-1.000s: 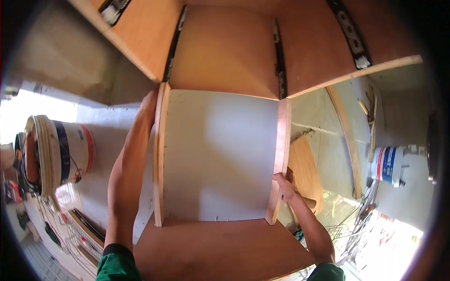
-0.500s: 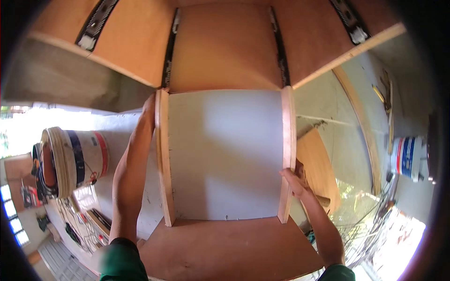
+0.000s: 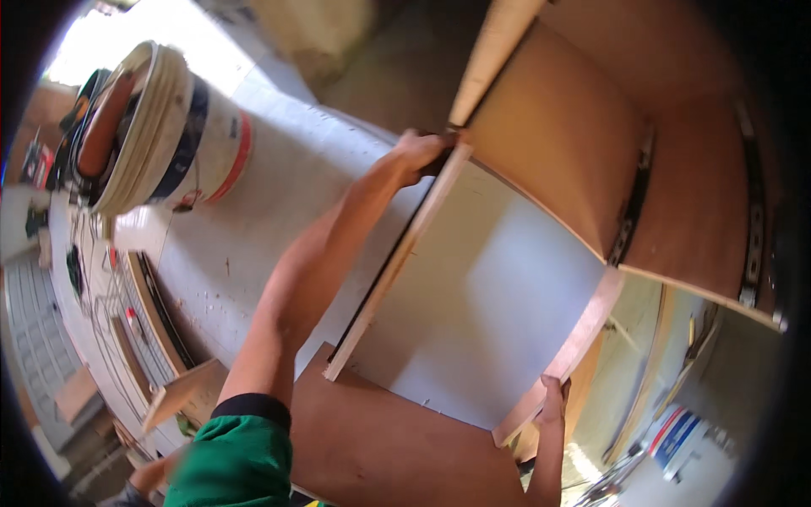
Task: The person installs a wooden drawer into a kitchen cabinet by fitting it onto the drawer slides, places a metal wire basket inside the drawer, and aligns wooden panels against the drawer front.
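A wooden drawer (image 3: 481, 296) with a pale bottom and light wood sides meets a plywood cabinet (image 3: 549, 127) fitted with black metal slide rails (image 3: 634, 190). My left hand (image 3: 418, 156) is closed on the drawer's far left corner, by the cabinet's edge, its fingertips partly in shadow. A dark strip runs along the outside of that drawer side. My right hand (image 3: 553, 397) grips the right side close to the near end, thumb on top, other fingers mostly hidden. Beneath the drawer's near end lies a brown plywood panel (image 3: 380, 448).
A large white bucket (image 3: 169, 127) holding tools stands left on pale flooring (image 3: 228, 270). Wire racks and boards (image 3: 152, 321) lie lower left. A smaller bucket (image 3: 680, 444) and long timber strips are at right. A bare limb with grey cloth (image 3: 148, 473) shows bottom left, owner unclear.
The view has swung left, so drawer and cabinet appear tilted and shifted right, revealing more of the drawer's left outer side. Both my hands stay on the drawer.
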A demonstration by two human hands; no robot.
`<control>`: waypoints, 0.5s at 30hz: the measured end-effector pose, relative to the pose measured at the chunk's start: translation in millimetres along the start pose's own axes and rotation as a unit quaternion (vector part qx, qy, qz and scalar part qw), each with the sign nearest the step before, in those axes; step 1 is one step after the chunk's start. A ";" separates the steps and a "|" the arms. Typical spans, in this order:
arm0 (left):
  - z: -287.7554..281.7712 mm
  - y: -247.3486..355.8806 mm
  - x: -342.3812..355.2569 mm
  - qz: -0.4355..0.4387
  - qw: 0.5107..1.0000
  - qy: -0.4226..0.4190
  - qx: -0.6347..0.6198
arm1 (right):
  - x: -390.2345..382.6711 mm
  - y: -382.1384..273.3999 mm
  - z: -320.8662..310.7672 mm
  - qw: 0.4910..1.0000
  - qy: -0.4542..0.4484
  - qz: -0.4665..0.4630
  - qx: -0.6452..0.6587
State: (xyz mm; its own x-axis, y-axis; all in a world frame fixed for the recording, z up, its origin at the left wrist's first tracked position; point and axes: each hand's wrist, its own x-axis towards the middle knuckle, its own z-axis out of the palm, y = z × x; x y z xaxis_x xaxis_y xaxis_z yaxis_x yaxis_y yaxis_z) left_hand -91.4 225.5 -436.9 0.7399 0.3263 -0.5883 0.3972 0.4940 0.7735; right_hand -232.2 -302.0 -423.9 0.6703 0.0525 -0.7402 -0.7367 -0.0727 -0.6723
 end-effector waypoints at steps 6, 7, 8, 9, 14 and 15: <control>-25.2 8.6 18.4 0.001 0.985 -0.136 0.105 | -28.3 -36.7 53.9 0.999 0.047 0.023 0.004; -24.6 8.7 21.2 0.007 0.982 -0.127 0.142 | -28.4 -37.1 52.8 0.999 0.047 0.021 -0.009; -23.9 6.3 21.9 0.007 0.984 -0.124 0.131 | -26.5 -35.9 51.7 0.999 0.036 0.017 -0.029; -22.7 4.5 22.6 0.005 0.986 -0.119 0.113 | -26.0 -36.4 51.1 0.998 0.026 0.013 -0.047; -29.1 14.1 10.4 -0.039 0.979 -0.200 0.005 | -17.8 -33.4 35.0 0.999 0.012 0.032 -0.025; -29.8 17.4 8.9 -0.049 0.978 -0.202 0.023 | -17.5 -33.3 32.9 0.998 0.023 0.040 -0.037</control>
State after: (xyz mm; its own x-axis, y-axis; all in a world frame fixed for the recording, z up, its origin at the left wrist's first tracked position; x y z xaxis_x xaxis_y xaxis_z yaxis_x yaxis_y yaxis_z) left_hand -94.0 261.0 -435.7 0.8477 -0.0697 -0.5259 0.4936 0.4668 0.7337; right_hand -222.4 -267.7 -388.9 0.6141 -0.0014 -0.7892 -0.7807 -0.1476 -0.6072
